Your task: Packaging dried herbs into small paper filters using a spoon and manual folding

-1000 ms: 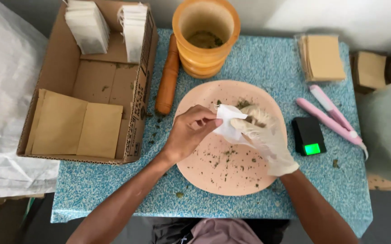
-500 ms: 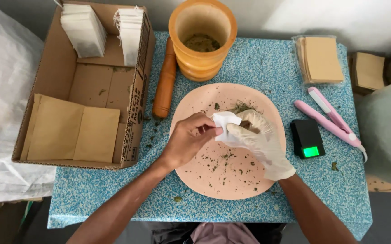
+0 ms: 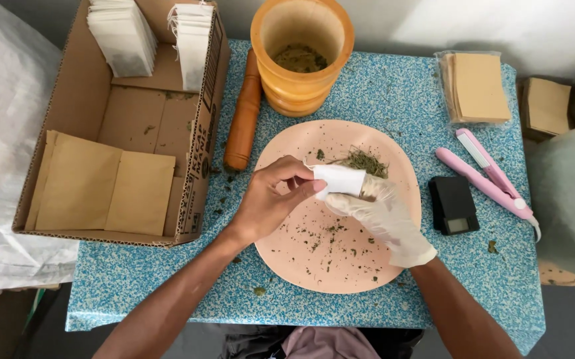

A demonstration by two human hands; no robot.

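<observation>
Head view: over plate [image 3: 300, 266], left hand [image 3: 271, 199] pinches and gloved right hand [image 3: 380, 213] cups sachet [image 3: 338, 179]; likely light, limp—grip edges.

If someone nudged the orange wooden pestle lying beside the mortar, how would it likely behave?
The pestle is a rounded rod lying flat on the table, so a sideways nudge would probably roll it. It lies close between the cardboard box and the mortar, which would likely stop it. Being solid-looking wood, it should stay stiff.
</observation>
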